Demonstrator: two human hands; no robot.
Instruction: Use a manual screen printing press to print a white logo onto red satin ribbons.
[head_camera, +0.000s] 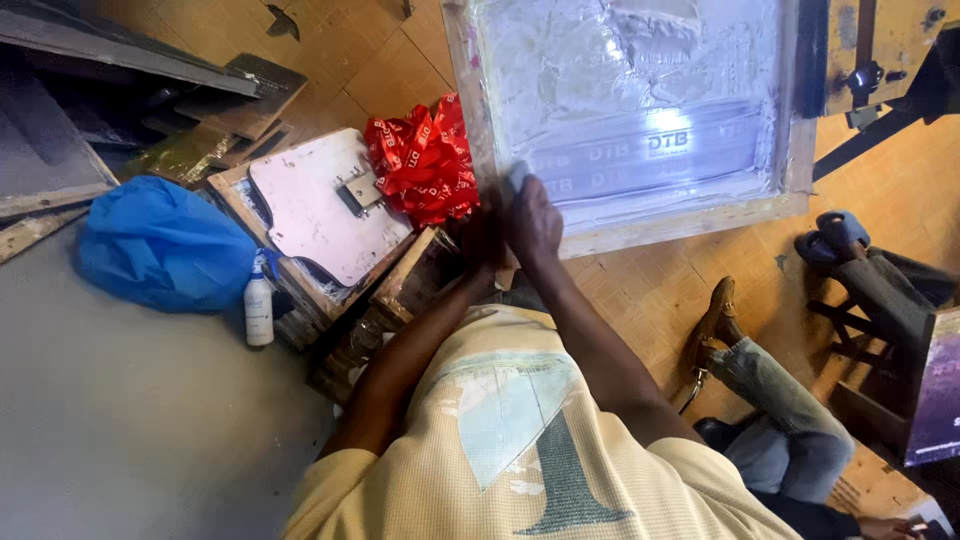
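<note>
- Right hand (533, 222), centre of the frame, lies with fingers closed over a small pale pad (517, 177) pressed on the mesh at the lower left corner of the printing screen (640, 110).
- Left hand (482, 240), just to the left of the right one, sits at the lower left edge of the wooden frame (680, 222); it is dark and partly hidden, so I cannot tell how far it is open or whether it grips anything.
- The screen fills the upper middle and right of the frame, its mesh smeared with whitish ink, with faint lettering bands across the lower part.
- A heap of red printed ribbon (425, 160) lies just left of the screen, touching its edge.
- Left of the ribbon, a pinkish board with a metal hinge (320, 205).
- A blue plastic bag (160, 245) at centre left, a small white bottle (259, 310) beside it.
- At lower right, another person's leg in jeans and a brown shoe (712, 325).
</note>
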